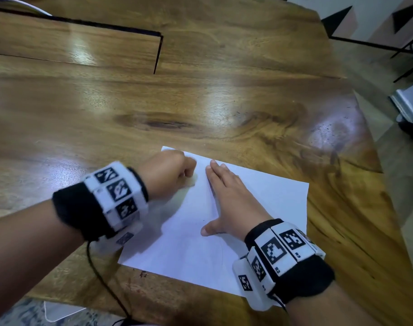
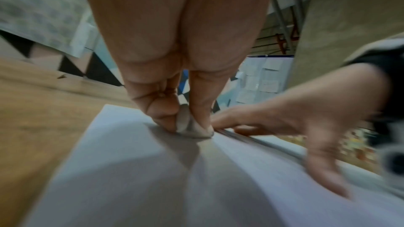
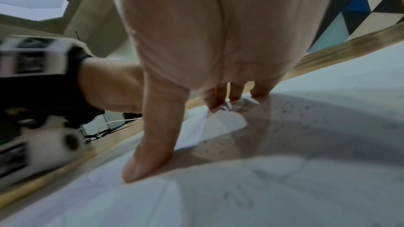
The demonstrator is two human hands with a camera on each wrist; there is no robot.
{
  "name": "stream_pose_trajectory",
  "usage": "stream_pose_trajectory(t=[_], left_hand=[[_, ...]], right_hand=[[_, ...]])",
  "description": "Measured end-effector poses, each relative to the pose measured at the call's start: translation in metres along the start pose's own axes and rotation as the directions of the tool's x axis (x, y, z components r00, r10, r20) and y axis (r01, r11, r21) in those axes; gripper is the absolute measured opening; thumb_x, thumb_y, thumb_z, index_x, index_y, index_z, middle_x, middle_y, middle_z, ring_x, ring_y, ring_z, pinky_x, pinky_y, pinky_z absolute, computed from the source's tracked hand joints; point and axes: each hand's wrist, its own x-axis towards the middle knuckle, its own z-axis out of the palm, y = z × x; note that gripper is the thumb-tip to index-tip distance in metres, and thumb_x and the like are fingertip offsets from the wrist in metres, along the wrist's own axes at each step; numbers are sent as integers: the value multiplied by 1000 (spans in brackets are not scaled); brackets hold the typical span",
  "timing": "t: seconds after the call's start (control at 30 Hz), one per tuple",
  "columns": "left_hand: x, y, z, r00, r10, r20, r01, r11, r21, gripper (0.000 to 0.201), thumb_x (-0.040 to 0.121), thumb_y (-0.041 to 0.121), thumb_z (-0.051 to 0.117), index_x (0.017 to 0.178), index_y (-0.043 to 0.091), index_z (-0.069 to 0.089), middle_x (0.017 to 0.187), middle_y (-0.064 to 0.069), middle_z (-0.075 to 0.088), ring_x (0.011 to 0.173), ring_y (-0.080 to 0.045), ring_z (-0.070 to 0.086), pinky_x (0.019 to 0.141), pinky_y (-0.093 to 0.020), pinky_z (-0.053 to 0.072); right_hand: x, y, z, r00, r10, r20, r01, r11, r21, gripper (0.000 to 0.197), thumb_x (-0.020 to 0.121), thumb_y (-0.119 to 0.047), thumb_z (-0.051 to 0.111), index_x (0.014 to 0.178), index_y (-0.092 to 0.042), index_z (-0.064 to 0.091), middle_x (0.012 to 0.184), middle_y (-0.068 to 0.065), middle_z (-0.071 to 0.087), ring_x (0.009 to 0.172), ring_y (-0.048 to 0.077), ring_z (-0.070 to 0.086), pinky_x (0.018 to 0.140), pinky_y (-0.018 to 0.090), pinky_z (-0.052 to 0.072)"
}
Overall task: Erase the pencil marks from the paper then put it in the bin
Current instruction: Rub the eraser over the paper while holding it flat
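Observation:
A white sheet of paper [image 1: 259, 196] lies on the wooden table [image 1: 130, 109] near its front right corner. My left hand [image 1: 175, 175] is curled over the sheet's far left part. In the left wrist view its fingers [image 2: 161, 113] pinch a small whitish eraser [image 2: 184, 123] and press it onto the paper [image 2: 131, 170]. My right hand [image 1: 226, 196] lies flat on the sheet, fingers straight and thumb [image 3: 153, 144] spread, holding it down. A faint curved pencil line [image 1: 222, 255] shows near the front of the sheet. No bin is plainly in view.
The table's right edge [image 1: 370, 142] runs diagonally close to the paper, with floor beyond it. A black slot [image 1: 157, 52] cuts the tabletop at the far left. A black cable [image 1: 102, 283] hangs from my left wristband over the front edge. Black metal legs [image 1: 407, 52] stand far right.

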Motion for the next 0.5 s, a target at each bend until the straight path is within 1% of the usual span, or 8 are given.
stream_pose_trajectory(t=[0.07, 0.13, 0.17, 0.27, 0.33, 0.37, 0.43, 0.5], left_hand=[[-21, 2, 6, 987, 88, 131, -93, 995, 30, 16, 82, 21, 60, 70, 23, 49, 73, 3, 46, 62, -6, 40, 53, -15, 29], [-25, 2, 3, 976, 96, 194, -102, 995, 19, 9, 81, 21, 61, 74, 20, 56, 76, 3, 52, 63, -3, 41, 56, -13, 30], [-20, 2, 0, 981, 71, 181, -76, 997, 21, 2, 81, 18, 60, 79, 17, 60, 81, 0, 59, 68, -8, 45, 58, -16, 30], [10, 3, -7, 1000, -12, 17, 12, 1000, -4, 10, 80, 13, 59, 88, 9, 63, 89, -8, 65, 77, -18, 49, 65, -24, 33], [23, 11, -8, 999, -11, -46, 11, 1000, -9, 9, 81, 13, 59, 87, 8, 61, 85, -8, 60, 79, -22, 50, 66, -24, 31], [21, 16, -6, 1000, -7, -29, 7, 1000, 5, 7, 82, 13, 56, 87, 9, 59, 84, -6, 56, 80, -21, 47, 65, -24, 26], [5, 23, 4, 997, 45, 59, -47, 998, 35, 6, 83, 12, 51, 83, 15, 55, 76, 2, 44, 79, -19, 42, 59, -24, 18], [-18, 24, 14, 978, 138, 155, -146, 988, 44, 11, 83, 15, 50, 75, 20, 46, 68, 7, 33, 76, -18, 41, 57, -25, 23]], right_hand=[[0, 0, 0, 1000, -5, -4, 5, 1000, -2, 128, 69, -38, 83, 151, -16, -12, 157, -8, -22, 144, 8, -18, 117, 24, -6], [0, 1, 1, 1000, -8, -7, 8, 1000, -6, 128, 69, -38, 83, 151, -16, -12, 157, -8, -23, 144, 8, -18, 116, 23, -8], [0, 1, 1, 1000, -9, -6, 9, 1000, -9, 128, 69, -39, 82, 151, -16, -12, 157, -8, -23, 144, 8, -19, 116, 23, -8], [1, 1, 1, 1000, -6, -10, 6, 1000, -5, 127, 69, -39, 82, 151, -16, -12, 157, -8, -23, 144, 8, -19, 116, 24, -8], [2, 1, 2, 1000, -7, -15, 7, 1000, -7, 127, 68, -39, 83, 152, -16, -11, 157, -7, -22, 144, 8, -18, 116, 24, -8], [2, 1, 2, 1000, -9, -17, 9, 1000, -7, 128, 67, -39, 83, 152, -16, -9, 158, -7, -21, 144, 8, -18, 116, 23, -7], [2, 1, 3, 1000, -10, -24, 10, 1000, 2, 128, 66, -39, 84, 153, -17, -7, 158, -7, -20, 145, 9, -16, 116, 23, -6], [2, 1, 3, 1000, -9, -21, 9, 1000, -6, 128, 67, -39, 84, 152, -16, -9, 158, -7, -21, 144, 9, -17, 117, 24, -6]])
